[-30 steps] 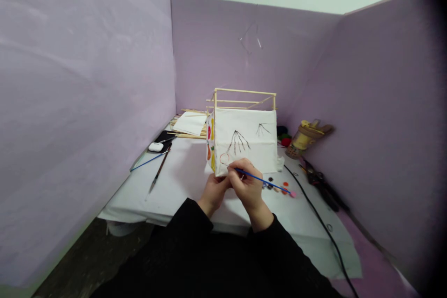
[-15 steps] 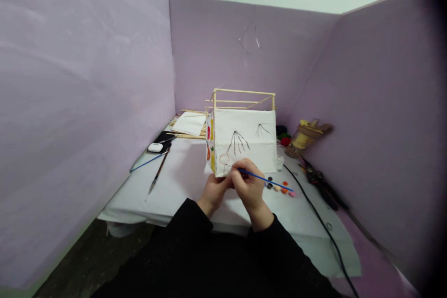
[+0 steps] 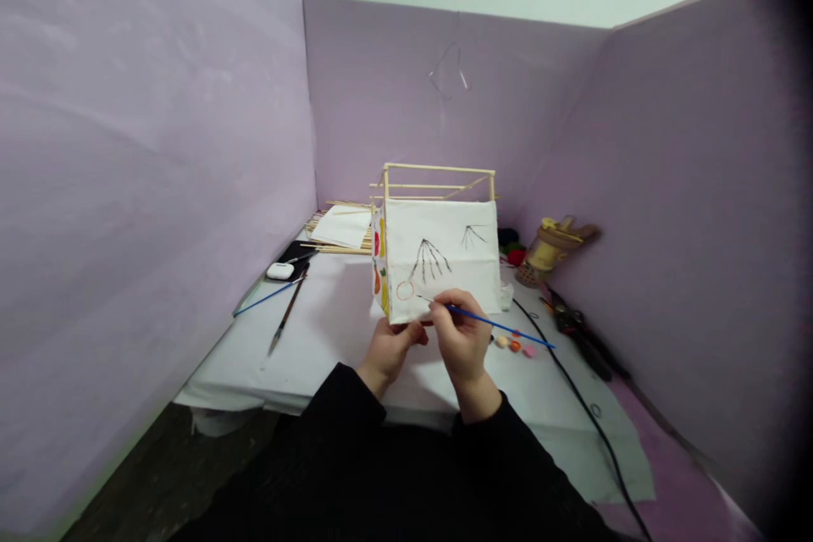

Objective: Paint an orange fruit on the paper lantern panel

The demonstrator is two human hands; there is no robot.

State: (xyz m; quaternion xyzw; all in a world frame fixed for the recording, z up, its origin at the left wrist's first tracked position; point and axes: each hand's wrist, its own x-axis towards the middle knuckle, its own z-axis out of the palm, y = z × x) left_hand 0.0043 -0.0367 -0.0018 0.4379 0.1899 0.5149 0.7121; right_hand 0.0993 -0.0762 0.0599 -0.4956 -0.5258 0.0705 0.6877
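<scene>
A wooden-stick lantern frame (image 3: 438,168) is covered on its lower part with white cloth (image 3: 470,271). Black branching lines and one orange circle (image 3: 405,290) are drawn on the front face; colourful fruit shapes (image 3: 379,254) show on the left face. My left hand (image 3: 390,349) grips the bottom edge of the frame from below, its fingertips partly hidden behind it. Pinched in my right hand (image 3: 462,337) is a thin blue paintbrush (image 3: 501,326), its tip close to the cloth just right of the circle; whether it touches I cannot tell.
Small paint pots (image 3: 516,345) stand right of my right hand. On the left lie a brown brush (image 3: 289,313), another blue brush (image 3: 267,298) and a white case (image 3: 279,271). Sticks and white cloth (image 3: 343,224) lie behind. Pliers (image 3: 581,334), a black cable (image 3: 584,406) and a tool holder (image 3: 546,254) are rightward.
My right hand has shifted slightly right, taking the brush tip away from below the circle to its right side. My left hand still holds the frame. The whole view has moved a little.
</scene>
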